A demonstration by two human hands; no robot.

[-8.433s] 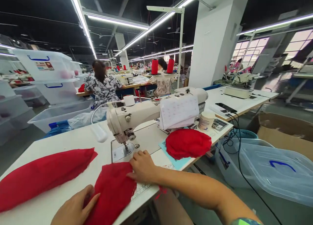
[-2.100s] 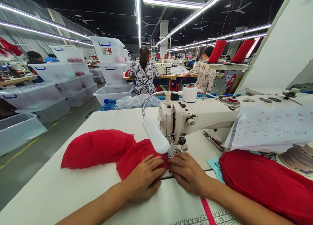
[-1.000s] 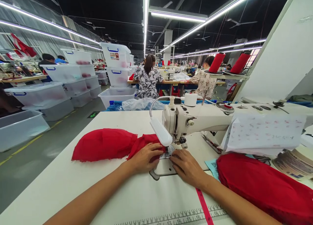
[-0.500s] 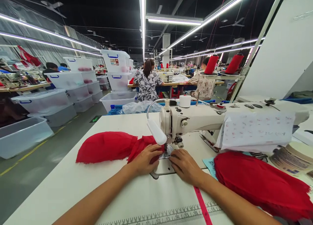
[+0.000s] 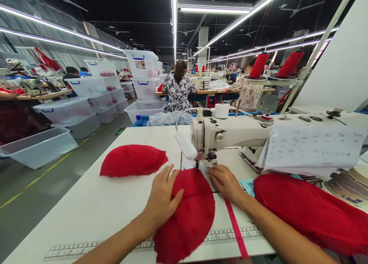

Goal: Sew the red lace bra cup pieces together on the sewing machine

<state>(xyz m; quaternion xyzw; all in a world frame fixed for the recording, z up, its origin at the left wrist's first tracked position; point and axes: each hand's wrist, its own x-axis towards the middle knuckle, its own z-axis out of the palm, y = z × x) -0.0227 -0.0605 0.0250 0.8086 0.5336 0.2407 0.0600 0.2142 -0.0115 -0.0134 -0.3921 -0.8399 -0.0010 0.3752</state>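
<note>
A rounded red fabric piece (image 5: 189, 214) lies flat on the white table (image 5: 94, 214) in front of the sewing machine (image 5: 230, 132), its far edge at the needle. My left hand (image 5: 162, 199) rests flat on the piece's left side with fingers spread. My right hand (image 5: 225, 181) presses its fingertips on the top right edge beside the presser foot. A second red piece (image 5: 130, 160) lies to the left behind it. A pile of red pieces (image 5: 310, 212) sits on the right.
A lamp head (image 5: 186, 145) hangs by the needle. Paper sheets (image 5: 313, 149) drape over the machine arm and a tub (image 5: 349, 183) stands at the right. Plastic bins (image 5: 86, 103) line the aisle on the left. Other people sit sewing at tables behind.
The piece that was bunched at the needle is gone from under my hands; a flat rounded red piece now lies before the needle, with my left hand spread on it.
</note>
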